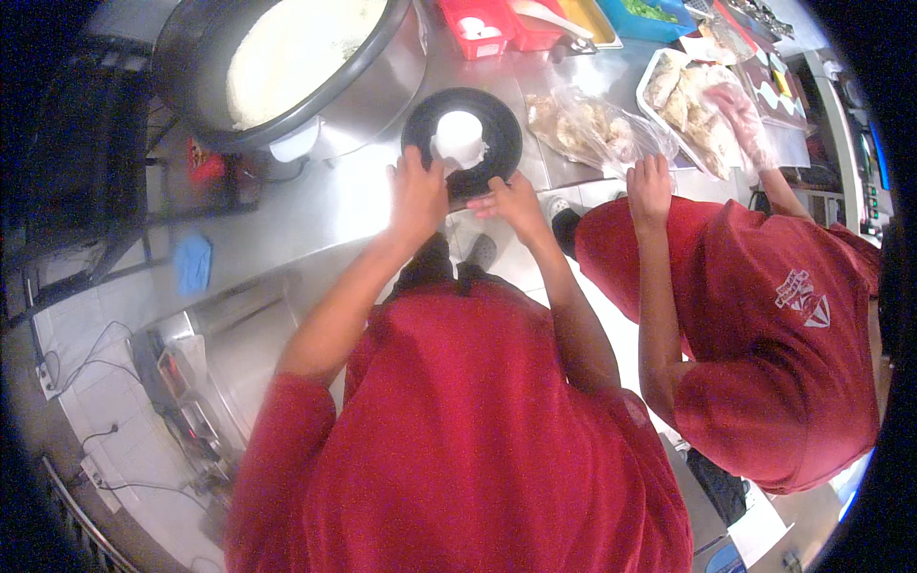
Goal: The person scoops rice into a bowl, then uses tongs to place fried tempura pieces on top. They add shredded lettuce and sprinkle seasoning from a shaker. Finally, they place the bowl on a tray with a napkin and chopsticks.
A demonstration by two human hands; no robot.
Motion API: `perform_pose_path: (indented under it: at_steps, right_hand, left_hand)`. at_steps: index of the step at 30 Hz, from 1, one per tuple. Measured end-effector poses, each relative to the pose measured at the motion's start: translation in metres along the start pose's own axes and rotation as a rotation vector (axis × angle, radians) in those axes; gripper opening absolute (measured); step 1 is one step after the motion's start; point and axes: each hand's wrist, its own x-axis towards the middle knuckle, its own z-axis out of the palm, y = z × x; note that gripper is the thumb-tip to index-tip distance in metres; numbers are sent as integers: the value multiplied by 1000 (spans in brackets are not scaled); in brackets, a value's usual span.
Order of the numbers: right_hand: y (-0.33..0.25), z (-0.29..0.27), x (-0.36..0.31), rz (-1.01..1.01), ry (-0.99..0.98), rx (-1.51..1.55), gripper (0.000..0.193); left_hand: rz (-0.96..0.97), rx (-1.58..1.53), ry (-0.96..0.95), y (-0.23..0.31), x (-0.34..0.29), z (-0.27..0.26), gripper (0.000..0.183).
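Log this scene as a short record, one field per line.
Left hand: fingertips at the left rim of a black plate; grip unclear
Right hand: at the plate's near right edge, some fingers extended
On plate: white mound
Upper left: large pot of white food
Far side: red tubs, blue tub with greens
Right: clear bag of pale pieces
Co-worker: gloved hand over white tray

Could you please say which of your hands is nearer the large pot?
Left: the left hand is at the near left edge of the black dish, toward the large pot; the right hand is at the dish's near right edge, farther off.
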Motion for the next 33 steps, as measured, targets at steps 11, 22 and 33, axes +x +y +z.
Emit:
perform_pose_path:
  at_steps: [11,22,33]
  right_hand:
    - [-7,10,11,89,-35,135,34]
    - [-3,11,9,39,-19,158,34]
    - [2,19,1,-40,-25,177,33]
  left_hand:
    - [150,187,249,-17,32,42,17]
    - [205,126,456,-8,16,9,17]
    - [257,128,394,-11,3,25,26]
